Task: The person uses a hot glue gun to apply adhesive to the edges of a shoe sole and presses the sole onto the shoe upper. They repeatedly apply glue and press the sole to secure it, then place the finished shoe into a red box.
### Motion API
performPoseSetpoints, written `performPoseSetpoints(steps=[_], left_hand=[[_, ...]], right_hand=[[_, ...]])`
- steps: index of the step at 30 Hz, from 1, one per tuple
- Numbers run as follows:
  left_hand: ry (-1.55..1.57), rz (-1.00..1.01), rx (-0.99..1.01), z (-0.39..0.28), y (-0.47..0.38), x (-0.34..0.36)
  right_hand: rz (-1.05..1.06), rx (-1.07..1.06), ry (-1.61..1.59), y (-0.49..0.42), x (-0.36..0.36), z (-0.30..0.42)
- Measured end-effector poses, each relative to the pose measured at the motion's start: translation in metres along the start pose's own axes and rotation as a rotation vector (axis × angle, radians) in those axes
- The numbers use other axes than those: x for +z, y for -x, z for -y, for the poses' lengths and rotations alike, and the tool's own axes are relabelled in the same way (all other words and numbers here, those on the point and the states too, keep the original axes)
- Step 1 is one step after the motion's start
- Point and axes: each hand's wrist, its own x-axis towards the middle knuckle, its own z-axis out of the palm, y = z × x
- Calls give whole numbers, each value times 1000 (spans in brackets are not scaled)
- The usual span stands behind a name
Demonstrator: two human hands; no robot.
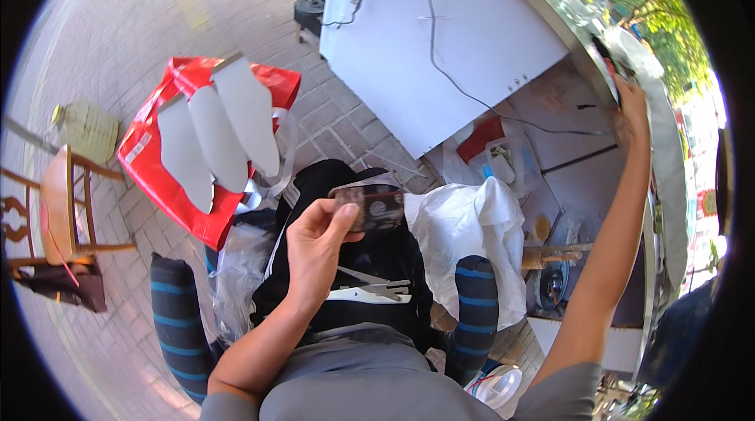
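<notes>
A small dark patterned packet (380, 209), which looks like folded fabric in clear plastic, is pinched between the thumb and fingers of my left hand (324, 232) above my lap. Raised to the far right, my right hand (632, 104) is at the metal edge of a stall counter (590, 61), beside dark and red items; its grip is unclear. Across the black cloth (377, 259) on my lap lie a white-handled tool (368, 295) and a grey metal one, partly overlapping. Several grey-white foot-shaped boards (218, 138) rest on a red plastic bag (141, 150) ahead on the left.
White plastic sheeting (472, 232) lies beside my right knee, clear plastic (242, 262) by my left. A white panel (424, 55) with a hanging cable stands ahead. Left are a wooden chair (59, 203) and a yellowish jug (91, 129). A rolling pin (537, 257) sits on a shelf right.
</notes>
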Motion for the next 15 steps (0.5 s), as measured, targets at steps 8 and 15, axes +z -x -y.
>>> performPoseSetpoints(steps=[8, 15], left_hand=[[124, 58, -56, 0, -1, 7], [147, 45, 24, 9, 4, 16]], right_hand=[[397, 217, -1794, 226, -5, 96], [504, 64, -1117, 365, 50, 160]])
